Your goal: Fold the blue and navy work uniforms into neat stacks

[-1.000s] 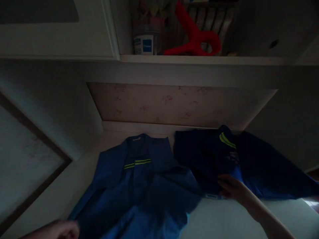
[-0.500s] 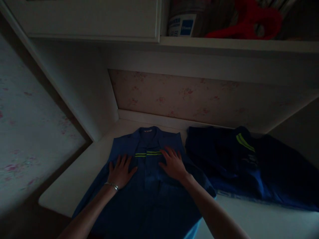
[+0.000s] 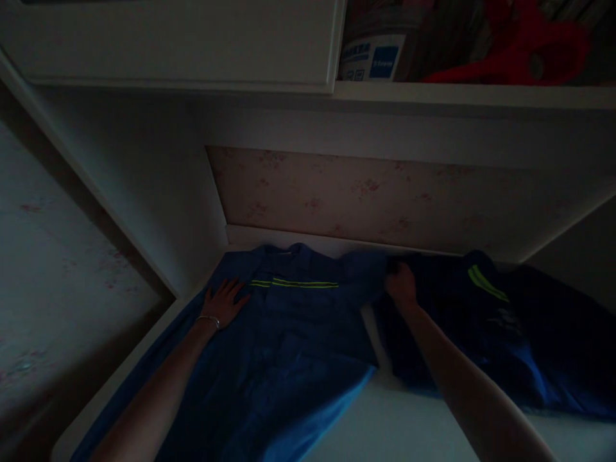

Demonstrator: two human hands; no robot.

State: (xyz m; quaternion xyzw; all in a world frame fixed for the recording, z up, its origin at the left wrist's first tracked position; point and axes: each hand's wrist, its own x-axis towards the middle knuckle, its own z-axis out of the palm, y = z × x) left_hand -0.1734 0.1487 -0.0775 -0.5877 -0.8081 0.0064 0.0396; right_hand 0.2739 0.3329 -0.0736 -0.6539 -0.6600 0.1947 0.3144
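Observation:
A blue work jacket [image 3: 289, 346] with yellow-green stripes lies spread on a white surface [image 3: 423, 430] in dim light. My left hand [image 3: 222, 301], a bracelet on its wrist, lies flat with fingers spread on the jacket's left shoulder. My right hand [image 3: 400, 285] is closed on the jacket's right shoulder edge, at the gap beside a second dark blue garment [image 3: 505, 327]. That garment lies crumpled to the right and shows its own yellow-green stripe.
A white cabinet wall [image 3: 144, 186] closes the left side and a floral back panel [image 3: 375, 199] stands behind the clothes. Overhead, a shelf [image 3: 471, 96] carries a labelled container [image 3: 370, 61] and a red plastic object [image 3: 524, 54].
Both hands have slid outward from the jacket's chest: the left to the left shoulder, the right to the right shoulder edge, where it now grips cloth. The view has shifted slightly.

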